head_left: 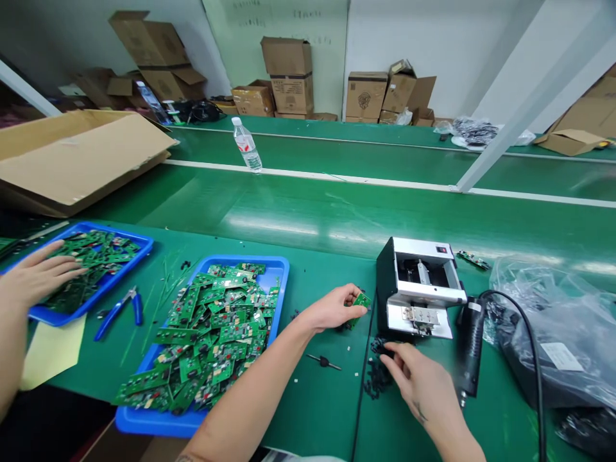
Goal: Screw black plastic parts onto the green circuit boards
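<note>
My left hand [332, 308] pinches a small green circuit board [362, 300] just left of a small black-and-white machine [416, 289]. My right hand [414, 378] is lower, its fingertips pinched together at a heap of small black parts [376, 378] on the green bench in front of the machine. A blue tray [282, 273] piled with several green circuit boards lies left of my left arm. A small black bit [323, 362] lies between the tray and the black parts.
A co-worker's hand [33, 276] rests on boards in a second blue tray [142, 247] at far left. Blue pliers [120, 311] lie between the trays. An electric screwdriver [471, 346] with its cable and a plastic bag [553, 327] are on the right. Behind stands a water bottle [248, 144].
</note>
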`<act>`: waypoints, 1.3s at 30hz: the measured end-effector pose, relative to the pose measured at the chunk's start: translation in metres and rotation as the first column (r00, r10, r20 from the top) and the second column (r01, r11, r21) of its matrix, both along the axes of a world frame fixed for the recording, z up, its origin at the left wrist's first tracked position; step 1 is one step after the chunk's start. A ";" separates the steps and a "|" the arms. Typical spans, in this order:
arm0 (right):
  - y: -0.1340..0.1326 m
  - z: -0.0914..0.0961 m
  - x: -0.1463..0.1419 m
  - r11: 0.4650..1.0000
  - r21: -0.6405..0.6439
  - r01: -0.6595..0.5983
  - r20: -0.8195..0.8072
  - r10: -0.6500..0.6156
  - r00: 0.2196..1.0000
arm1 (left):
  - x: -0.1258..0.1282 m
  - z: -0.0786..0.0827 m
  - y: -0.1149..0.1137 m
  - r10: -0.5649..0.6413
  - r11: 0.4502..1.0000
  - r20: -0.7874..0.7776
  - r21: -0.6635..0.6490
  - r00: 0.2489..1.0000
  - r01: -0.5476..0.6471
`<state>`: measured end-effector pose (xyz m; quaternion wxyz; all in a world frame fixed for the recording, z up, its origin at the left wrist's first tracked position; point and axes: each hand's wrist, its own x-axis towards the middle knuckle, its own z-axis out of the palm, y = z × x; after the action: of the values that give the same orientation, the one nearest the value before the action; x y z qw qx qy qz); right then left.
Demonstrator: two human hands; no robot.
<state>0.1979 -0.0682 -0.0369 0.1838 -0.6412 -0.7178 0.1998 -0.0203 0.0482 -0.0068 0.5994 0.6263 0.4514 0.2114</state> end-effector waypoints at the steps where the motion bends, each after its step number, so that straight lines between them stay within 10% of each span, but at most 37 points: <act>1: 0.002 -0.005 -0.005 1.000 -0.011 -0.005 0.013 0.005 1.000 | 0.000 -0.002 0.000 -0.003 1.000 0.012 0.002 1.000 0.003; 13: 0.009 -0.011 -0.003 0.988 -0.152 -0.006 -0.251 -0.032 0.968 | 0.000 -0.002 -0.002 -0.240 0.926 0.178 -0.253 0.954 0.280; 21: 0.008 -0.004 -0.019 0.977 -0.204 0.065 -0.639 -0.183 0.747 | 0.002 0.003 -0.005 -0.418 0.882 0.085 -0.202 0.905 0.426; 39: 0.011 -0.005 -0.013 0.961 -0.256 0.103 -0.776 -0.268 0.571 | 0.007 -0.005 -0.010 -0.417 0.865 0.170 -0.229 0.893 0.447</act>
<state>0.1851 -0.0573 -0.0417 0.4483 -0.5672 -0.4641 0.5118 -0.0136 0.0379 -0.0121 0.7339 0.6133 0.2882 0.0459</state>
